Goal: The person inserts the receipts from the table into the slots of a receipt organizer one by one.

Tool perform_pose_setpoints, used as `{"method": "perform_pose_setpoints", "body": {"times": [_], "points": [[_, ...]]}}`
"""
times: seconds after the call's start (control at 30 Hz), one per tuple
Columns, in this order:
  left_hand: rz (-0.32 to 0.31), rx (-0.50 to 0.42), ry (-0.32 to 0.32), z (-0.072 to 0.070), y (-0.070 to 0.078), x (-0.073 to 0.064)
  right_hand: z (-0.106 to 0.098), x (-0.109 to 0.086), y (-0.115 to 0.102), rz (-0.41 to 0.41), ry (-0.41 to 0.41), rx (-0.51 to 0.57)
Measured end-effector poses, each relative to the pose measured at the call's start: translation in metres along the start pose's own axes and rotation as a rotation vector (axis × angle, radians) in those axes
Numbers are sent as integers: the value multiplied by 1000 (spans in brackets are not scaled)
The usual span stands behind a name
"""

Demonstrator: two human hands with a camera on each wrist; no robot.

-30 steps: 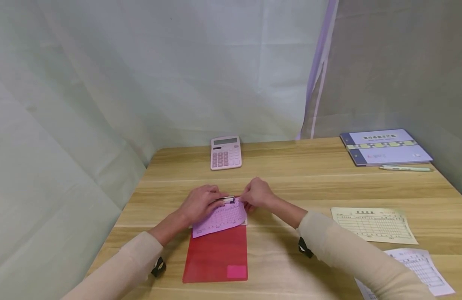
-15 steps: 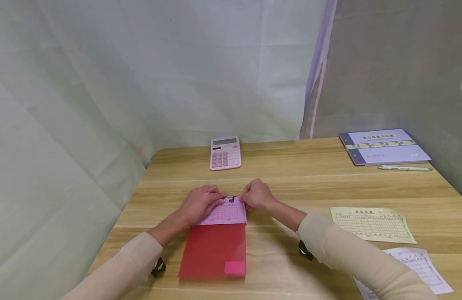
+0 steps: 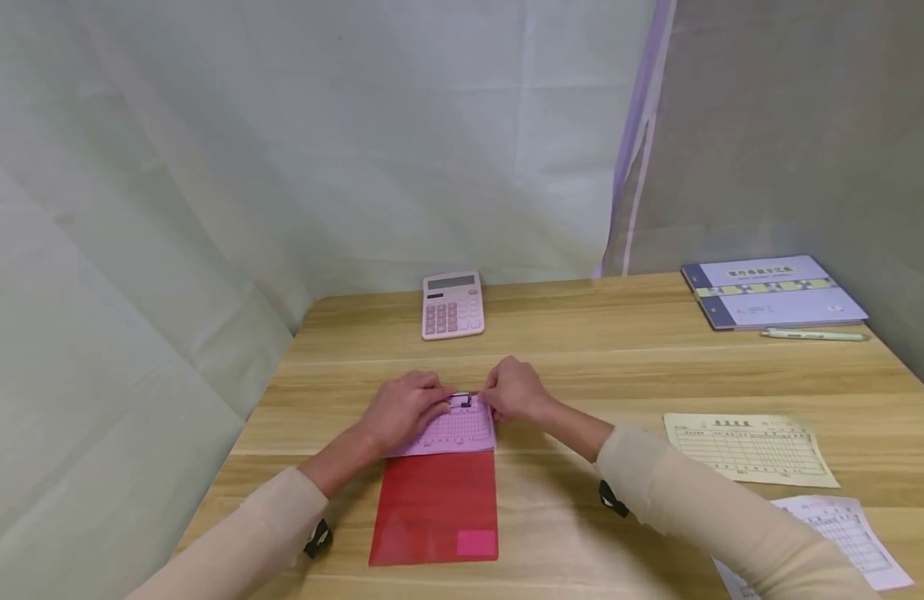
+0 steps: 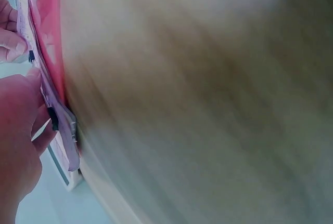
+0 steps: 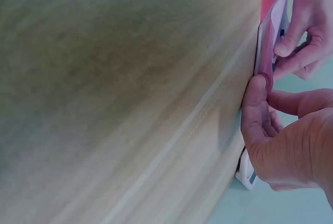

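A purple printed form (image 3: 457, 431) lies over the upper part of a red folder (image 3: 432, 508), its lower edge nearly level across it. At the folder's top is a metal clip (image 3: 462, 402) with black ends. My left hand (image 3: 403, 410) covers the form's upper left, thumb and fingers pinching the clip; in the left wrist view, fingers bend round a black clip end (image 4: 53, 118). My right hand (image 3: 514, 389) pinches the upper right corner of the form. In the right wrist view the thumb and index finger of the right hand (image 5: 291, 141) meet at that corner.
A pink calculator (image 3: 452, 306) stands behind the hands. At right lie a yellow form (image 3: 750, 450) and a white form (image 3: 851, 537), partly under the right sleeve. A blue-white account book (image 3: 772, 292) and a pen (image 3: 814, 336) are at the back right of the wooden table (image 3: 581, 333).
The purple form, tilted across the folder a second ago, has swung straight, its lower left corner moving up. The red folder shifted slightly. Both hands stay in almost the same place.
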State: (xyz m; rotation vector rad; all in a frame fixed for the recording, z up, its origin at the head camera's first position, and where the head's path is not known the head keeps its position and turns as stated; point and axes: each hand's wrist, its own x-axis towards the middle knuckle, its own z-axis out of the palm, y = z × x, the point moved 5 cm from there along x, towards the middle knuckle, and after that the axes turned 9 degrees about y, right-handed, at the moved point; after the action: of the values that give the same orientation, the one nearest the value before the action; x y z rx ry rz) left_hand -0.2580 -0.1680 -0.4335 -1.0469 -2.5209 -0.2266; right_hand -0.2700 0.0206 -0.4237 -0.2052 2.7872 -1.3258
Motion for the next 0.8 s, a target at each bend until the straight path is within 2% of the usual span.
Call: {"method": "perform_pose_setpoints", "body": {"times": [0.2, 0.43, 0.57, 0.67, 0.8], "points": [[42, 37, 12, 0, 2, 1, 3, 0, 4, 20, 42, -10], [10, 13, -5, 0, 0, -1, 5, 2, 4, 24, 39, -8], [-1, -4, -1, 0, 0, 0, 0, 4, 1, -42, 66, -57], [1, -7, 4, -1, 1, 0, -5, 5, -1, -85, 32, -93], [-1, -11, 2, -1, 1, 0, -7, 4, -1, -52, -118, -71]]}}
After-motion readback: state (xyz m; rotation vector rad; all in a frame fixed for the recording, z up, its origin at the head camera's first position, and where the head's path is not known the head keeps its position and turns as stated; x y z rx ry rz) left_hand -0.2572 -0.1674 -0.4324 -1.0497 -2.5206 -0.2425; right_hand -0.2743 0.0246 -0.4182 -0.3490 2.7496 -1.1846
